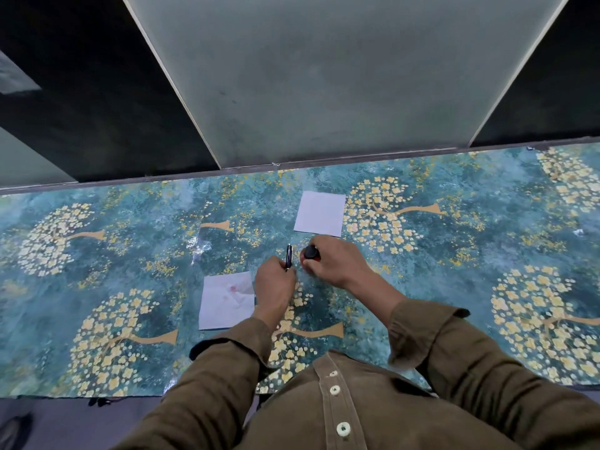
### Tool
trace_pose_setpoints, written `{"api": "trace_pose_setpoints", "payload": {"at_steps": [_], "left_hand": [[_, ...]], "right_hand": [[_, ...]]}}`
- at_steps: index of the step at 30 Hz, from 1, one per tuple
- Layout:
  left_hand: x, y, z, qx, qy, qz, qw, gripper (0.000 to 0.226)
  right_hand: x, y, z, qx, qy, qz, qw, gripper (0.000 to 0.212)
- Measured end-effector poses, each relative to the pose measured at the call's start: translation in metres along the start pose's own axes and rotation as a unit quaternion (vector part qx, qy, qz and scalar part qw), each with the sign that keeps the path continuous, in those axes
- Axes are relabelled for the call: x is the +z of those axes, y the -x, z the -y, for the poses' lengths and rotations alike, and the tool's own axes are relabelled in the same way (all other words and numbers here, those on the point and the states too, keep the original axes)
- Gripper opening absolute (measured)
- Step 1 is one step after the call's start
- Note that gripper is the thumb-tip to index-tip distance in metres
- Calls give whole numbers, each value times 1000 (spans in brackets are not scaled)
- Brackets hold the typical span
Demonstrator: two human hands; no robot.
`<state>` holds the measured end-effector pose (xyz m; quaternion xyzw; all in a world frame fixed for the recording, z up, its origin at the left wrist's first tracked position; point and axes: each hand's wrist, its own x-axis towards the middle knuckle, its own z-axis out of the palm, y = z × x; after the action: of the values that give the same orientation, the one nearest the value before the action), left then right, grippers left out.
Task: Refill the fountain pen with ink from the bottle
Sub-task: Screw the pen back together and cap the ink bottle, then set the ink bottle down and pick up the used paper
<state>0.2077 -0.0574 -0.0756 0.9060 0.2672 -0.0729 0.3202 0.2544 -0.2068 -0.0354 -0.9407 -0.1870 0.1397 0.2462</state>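
I am watching the left hand (274, 287) closing around a slim dark fountain pen with silver trim (288, 254), its fingers wrapping the near end while the far end is pointing away across the table. Just to the right, the right hand (334, 264) is gripping a small red ink bottle with a round black cap (311, 254) — the fingers are curling round its body, and the bottle is standing on the teal tablecloth patterned with yellow blossom trees (130, 228). Pen and bottle are sitting just beside each other, near the middle of the cloth. 2 pale sheets are lying nearby: a clean white square of paper (319, 213) just beyond the bottle, and a white tissue with faint pink stains (227, 300) to the left of the left wrist. Brown corduroy sleeves (470, 345) are covering both forearms.
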Motion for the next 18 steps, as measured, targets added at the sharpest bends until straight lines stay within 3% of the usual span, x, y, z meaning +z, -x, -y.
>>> {"api": "trace_pose_setpoints", "payload": {"at_steps": [9, 13, 15, 18], "left_hand": [[-5, -14, -3, -19, -6, 7, 1000, 22], [-9, -15, -1, -27, 34, 21, 999, 30], [-14, -10, 4, -23, 72, 14, 997, 32], [-28, 2, 17, 2, 125, -24, 992, 22]], "right_hand": [[9, -21, -2, 32, -1, -11, 999, 28], [12, -19, -5, 48, -29, -6, 998, 34], [14, -14, -7, 67, -50, 8, 996, 47], [19, 5, -13, 135, -138, -4, 981, 55]]}}
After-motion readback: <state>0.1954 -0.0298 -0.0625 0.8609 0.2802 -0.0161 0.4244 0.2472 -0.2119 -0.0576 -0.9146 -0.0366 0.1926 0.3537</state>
